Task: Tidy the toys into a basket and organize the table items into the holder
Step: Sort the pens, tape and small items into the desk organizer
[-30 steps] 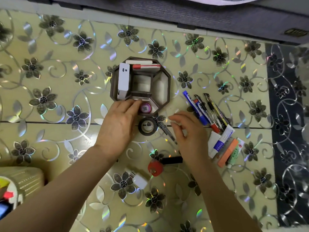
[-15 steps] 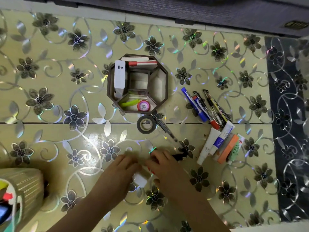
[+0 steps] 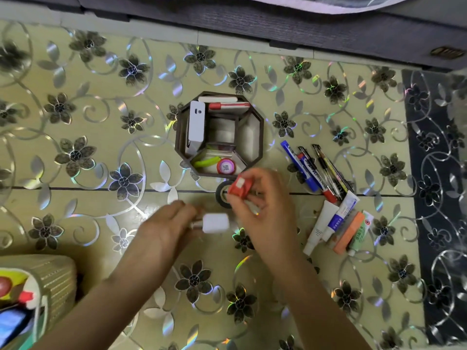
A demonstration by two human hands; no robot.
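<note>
The 8-sided holder [image 3: 219,133] stands on the flowered table [image 3: 101,203]. Its left compartment has a white box [image 3: 196,127] standing in it, its far compartment a red marker [image 3: 228,106], and its near compartment a green strip [image 3: 206,162] beside a pink round thing [image 3: 225,167].

Just in front of the holder, the right hand [image 3: 262,205] is raised with its fingers curled round a small red piece [image 3: 240,186], which sits near the holder's front edge. A tape roll [image 3: 222,195] lies on the table below that hand, partly hidden by it.

In front of the holder and slightly left, the left hand [image 3: 166,223] pinches a white plug [image 3: 216,223] by its metal end, the white body sticking out towards the right hand. Both hands are blurred, so finger detail is hard to tell.

Right of the holder lies a row of pens [image 3: 316,170], and nearer the person a bunch of tubes [image 3: 336,223]. Far to the holder's front left stands a basket [image 3: 58,271] with toys inside.
</note>
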